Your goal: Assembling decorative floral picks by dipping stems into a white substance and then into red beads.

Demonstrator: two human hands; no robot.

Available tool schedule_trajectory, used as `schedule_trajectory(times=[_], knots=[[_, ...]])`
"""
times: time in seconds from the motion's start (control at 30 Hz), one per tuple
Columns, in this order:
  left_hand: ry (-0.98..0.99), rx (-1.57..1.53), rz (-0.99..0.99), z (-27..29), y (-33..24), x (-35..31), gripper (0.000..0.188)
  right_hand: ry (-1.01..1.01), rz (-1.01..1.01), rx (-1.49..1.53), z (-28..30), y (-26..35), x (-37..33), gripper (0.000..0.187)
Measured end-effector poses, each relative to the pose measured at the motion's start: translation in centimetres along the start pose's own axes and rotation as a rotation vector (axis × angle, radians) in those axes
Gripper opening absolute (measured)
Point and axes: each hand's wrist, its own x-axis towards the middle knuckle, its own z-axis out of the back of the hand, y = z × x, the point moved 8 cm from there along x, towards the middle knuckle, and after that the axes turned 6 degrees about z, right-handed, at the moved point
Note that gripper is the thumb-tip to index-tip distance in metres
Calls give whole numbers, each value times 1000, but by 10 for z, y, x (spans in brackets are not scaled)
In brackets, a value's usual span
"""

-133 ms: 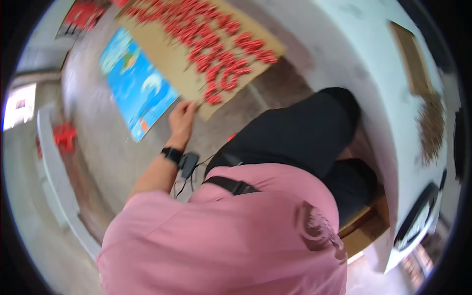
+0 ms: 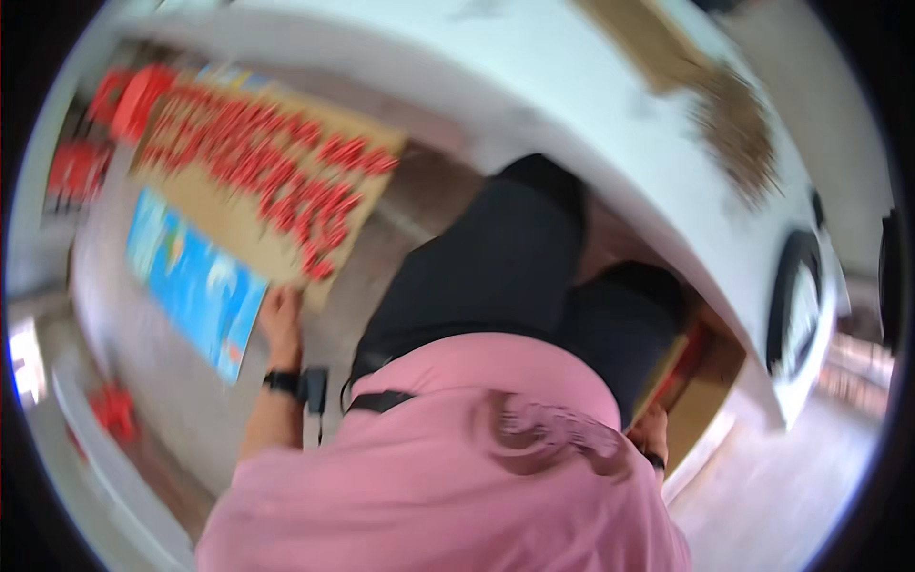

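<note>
My left hand [image 2: 281, 315] is closed in a curled grip at the near corner of a tan cardboard sheet [image 2: 224, 217]. Whatever is in its fingers, if anything, is too small and blurred to name. Many red clusters on thin stems [image 2: 276, 178] lie in rows over that sheet. Beside it, under my left wrist's side, is a blue printed board [image 2: 195, 286]. My right hand [image 2: 651, 434] reaches down at my right hip, at the side of an open cardboard box [image 2: 705, 400]; its fingers are partly hidden and smeared.
A white table [image 2: 610, 124] curves along the right, carrying a bunch of thin brown stems [image 2: 739, 133], a cardboard piece [image 2: 648, 43] and a black-rimmed round object [image 2: 799, 305]. Red stools [image 2: 143, 100] stand far left. A small dark device [image 2: 315, 389] with a cable hangs by my left wrist.
The whole view has swung to the right, so the sheet and board sit further left and lower. My right hand has come into sight beside the box; my left stays by the sheet's corner.
</note>
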Motion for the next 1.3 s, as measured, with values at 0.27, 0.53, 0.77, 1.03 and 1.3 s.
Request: schedule_trajectory(times=[0.27, 0.53, 0.77, 1.03, 1.3], knots=[[-120, 36, 184, 52, 35, 29, 30, -403, 35, 487, 119, 118, -17, 19], [317, -84, -395, -157, -317, -89, 18, -746, 520, 442, 299, 335, -37, 12], [856, -26, -1138, -348, -433, -229, 21, -864, 601, 316, 342, 416, 60, 17], [528, 87, -1517, -421, -430, -260, 19, -1004, 531, 144, 335, 424, 85, 8], [705, 108, -1620, -439, -439, -267, 11, -1086, 563, 97, 318, 410, 50, 5]])
